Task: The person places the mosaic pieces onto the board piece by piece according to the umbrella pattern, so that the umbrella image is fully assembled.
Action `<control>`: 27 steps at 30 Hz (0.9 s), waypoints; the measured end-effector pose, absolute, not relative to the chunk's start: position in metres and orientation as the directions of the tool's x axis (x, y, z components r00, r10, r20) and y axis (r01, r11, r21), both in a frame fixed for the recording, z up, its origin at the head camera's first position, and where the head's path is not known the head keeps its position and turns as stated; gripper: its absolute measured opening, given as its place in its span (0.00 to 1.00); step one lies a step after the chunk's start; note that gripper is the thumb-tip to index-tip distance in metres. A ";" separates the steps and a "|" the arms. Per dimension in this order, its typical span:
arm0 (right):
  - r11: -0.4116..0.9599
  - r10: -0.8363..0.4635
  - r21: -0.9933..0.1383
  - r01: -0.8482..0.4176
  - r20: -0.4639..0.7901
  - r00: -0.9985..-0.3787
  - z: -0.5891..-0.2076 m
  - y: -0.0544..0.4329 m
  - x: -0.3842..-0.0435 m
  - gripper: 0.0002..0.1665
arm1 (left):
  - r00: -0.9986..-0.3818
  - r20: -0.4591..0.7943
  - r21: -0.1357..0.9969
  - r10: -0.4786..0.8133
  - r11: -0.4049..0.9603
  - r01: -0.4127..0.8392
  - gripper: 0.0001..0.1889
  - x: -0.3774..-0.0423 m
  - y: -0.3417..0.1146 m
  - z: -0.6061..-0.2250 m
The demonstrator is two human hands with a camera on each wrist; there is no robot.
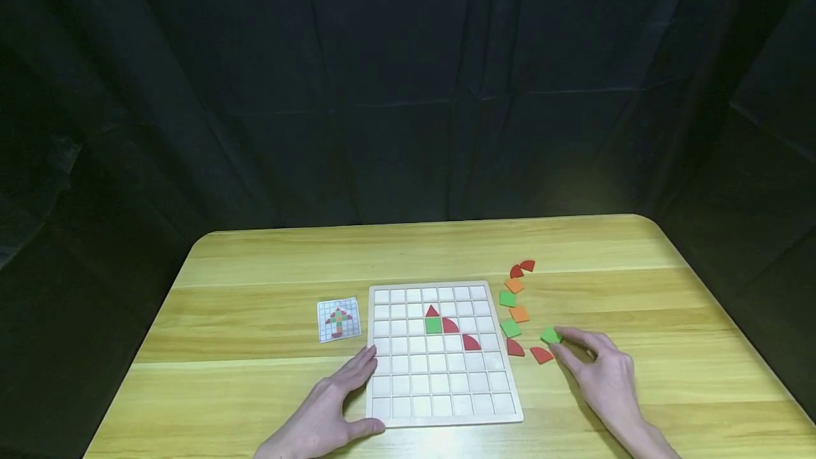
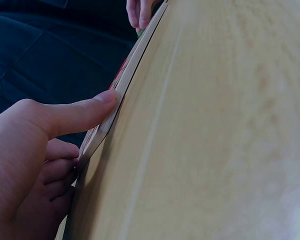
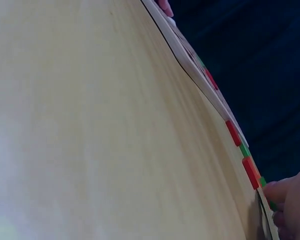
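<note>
A pale gridded board (image 1: 417, 363) lies on the table with a red triangle (image 1: 432, 311), a green square (image 1: 433, 325) and two red quarter-circle pieces (image 1: 450, 325) set in its cells. My left hand (image 1: 331, 399) rests at the board's left side, fingers extended along the edge and thumb touching near the front corner (image 2: 107, 97). To the right of the board, my right hand (image 1: 602, 370) pinches a green square tile (image 1: 550, 336) between thumb and forefinger, low over the table. In the right wrist view this tile is mostly hidden by the fingers.
Beside the board's right edge lie loose red quarter-circles (image 1: 541, 355), green squares (image 1: 508, 299) and orange squares (image 1: 519, 314) in a curved row. Left of the board is a small pattern card (image 1: 339, 319). A dark curtain (image 1: 408, 91) hangs behind the wooden table (image 1: 255, 261).
</note>
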State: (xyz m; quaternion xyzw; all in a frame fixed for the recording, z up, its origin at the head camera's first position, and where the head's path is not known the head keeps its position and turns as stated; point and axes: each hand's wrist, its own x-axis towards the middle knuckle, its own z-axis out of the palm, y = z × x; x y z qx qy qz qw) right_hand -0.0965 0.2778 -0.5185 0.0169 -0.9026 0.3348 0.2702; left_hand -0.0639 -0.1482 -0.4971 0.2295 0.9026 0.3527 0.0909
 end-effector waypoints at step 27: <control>0.591 -0.065 -0.627 -0.508 0.590 -0.804 -0.517 0.214 -0.112 0.22 | -0.872 0.017 0.685 0.488 0.630 0.366 0.47 -0.063 -0.150 -0.498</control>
